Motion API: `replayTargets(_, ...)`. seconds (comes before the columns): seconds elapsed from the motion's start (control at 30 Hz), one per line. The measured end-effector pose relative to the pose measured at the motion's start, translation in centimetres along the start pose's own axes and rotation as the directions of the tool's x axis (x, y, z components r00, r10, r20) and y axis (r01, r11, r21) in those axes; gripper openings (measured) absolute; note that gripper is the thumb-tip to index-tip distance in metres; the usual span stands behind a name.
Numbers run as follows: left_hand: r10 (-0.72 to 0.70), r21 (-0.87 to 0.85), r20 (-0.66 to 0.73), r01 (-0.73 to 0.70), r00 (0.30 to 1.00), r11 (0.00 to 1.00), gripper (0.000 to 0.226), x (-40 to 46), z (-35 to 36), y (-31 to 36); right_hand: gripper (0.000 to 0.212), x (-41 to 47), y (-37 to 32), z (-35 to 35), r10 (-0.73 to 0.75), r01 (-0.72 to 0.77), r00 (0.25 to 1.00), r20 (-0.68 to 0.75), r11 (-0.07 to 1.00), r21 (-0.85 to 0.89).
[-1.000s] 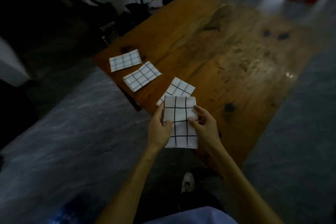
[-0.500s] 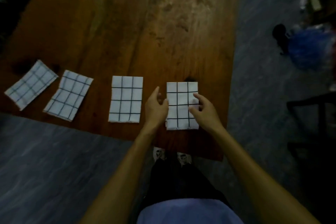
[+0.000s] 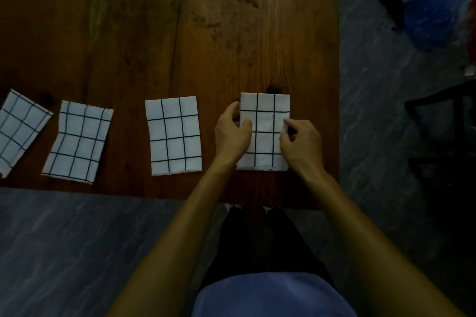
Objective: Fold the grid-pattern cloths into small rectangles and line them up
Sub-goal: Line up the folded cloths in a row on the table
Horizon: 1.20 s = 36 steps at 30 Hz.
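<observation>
Head view, from left to right. Far-left cloth (image 3: 19,131): a folded grid-pattern rectangle lying tilted on the wooden table (image 3: 154,33), partly cut off by the left edge of the view. Second cloth (image 3: 78,140): folded, flat on the table just beside the first, leaning slightly to the right, its near edge close to the table's front edge. Third cloth (image 3: 173,135): folded, nearly upright, well apart from the second and set in the same row. Left hand (image 3: 231,134): placed at the left edge of the fourth cloth (image 3: 265,121), fingers curled, the thumb lying over the cloth's left margin and pinching it. The fourth cloth is a folded rectangle flat on the table near the right-hand corner, in line with the other three; a dark knot in the wood touches its far edge. Right hand (image 3: 301,144): on the right edge of the same cloth, fingers bent and pinching the margin at mid-height. Both forearms reach in from the bottom of the view. Right of the table: grey floor, a blue plastic bag (image 3: 435,10) at upper right and a dark chair frame (image 3: 438,103) below it
</observation>
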<state>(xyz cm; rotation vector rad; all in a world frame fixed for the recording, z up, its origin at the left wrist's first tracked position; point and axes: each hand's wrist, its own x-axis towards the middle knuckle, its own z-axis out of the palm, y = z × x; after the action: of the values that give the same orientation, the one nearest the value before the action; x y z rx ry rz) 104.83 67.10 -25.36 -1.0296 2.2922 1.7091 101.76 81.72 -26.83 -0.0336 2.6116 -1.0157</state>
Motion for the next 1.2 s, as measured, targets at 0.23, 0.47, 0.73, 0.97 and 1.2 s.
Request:
replayTargets(0.23, 0.043, 0.037, 0.029, -0.044, 0.999, 0.998, 0.047, 0.3, -1.5, -1.1, 0.038, -0.8, -0.6, 1.1, -0.051, 0.05, 0.999, -0.003, 0.996, -0.074)
replayTargets(0.47, 0.062, 0.053, 0.012, -0.062, 0.998, 0.997, 0.045, 0.3, -1.4, -1.1, 0.048, -1.0, 0.2, 1.4, -0.288, 0.288, 0.956, 0.053, 0.894, -0.343)
replayTargets(0.73, 0.07, 0.084, -0.001, -0.07, 0.998, 0.994, 0.043, 0.3, -1.1, -1.9, 0.077, -1.9, 2.3, 3.6, -0.244, 0.358, 0.929, 0.278, 0.78, -0.513)
replayTargets(0.97, 0.195, 0.278, -0.262, -0.12, 0.945, 0.953, 0.045, -0.4, -2.8, -2.4, 0.067, -2.1, -0.2, 4.2, -0.362, 0.395, 0.918, 0.16, 0.811, -0.432)
replayTargets(1.2, 0.05, 0.303, -0.513, 0.127, 0.857, 0.944, 0.047, 0.2, -10.2, -6.3, 0.052, -4.6, -7.3, 9.8, -0.385, 0.408, 0.883, 0.268, 0.912, -0.034)
